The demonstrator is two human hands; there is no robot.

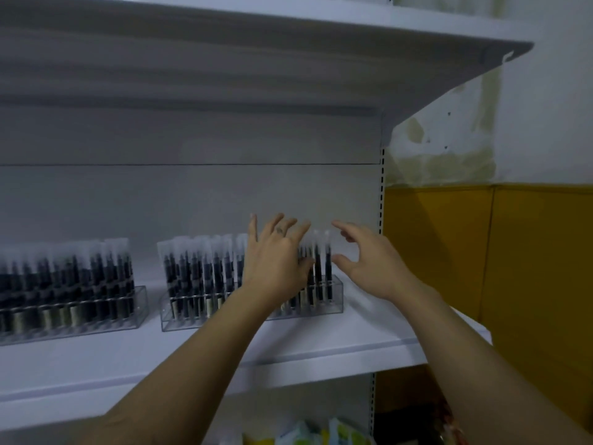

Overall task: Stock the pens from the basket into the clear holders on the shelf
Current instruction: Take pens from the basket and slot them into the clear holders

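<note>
The whole view was soft with blur. At the far left, the left holder (96, 316) was cut off by the frame edge, so its full length could not be seen. It was packed with dark pens (64, 277) standing upright in clear sleeves; their print was too smeared to read.

To its right, apart from it on the same white shelf (321, 345), stood the right holder (179, 319), also filled with upright packaged pens (199, 271). The left hand (276, 258) covered the middle-right part of that row and hid the pens behind it. Its fingers were spread and mostly straight, lying against the tops of the sleeves. It gripped nothing that could be made out.

Only 2 pens (322, 268) showed clearly between the hands, at the right end of that holder. The right hand (372, 261) hovered just beside them, loose and unclenched, thumb and forefinger apart, holding nothing.

Above, an upper shelf (256, 59) overhung the scene. Further right was a yellow panel (513, 252). At the bottom edge, some colourful packets (305, 431) were cropped and too blurred to identify.
</note>
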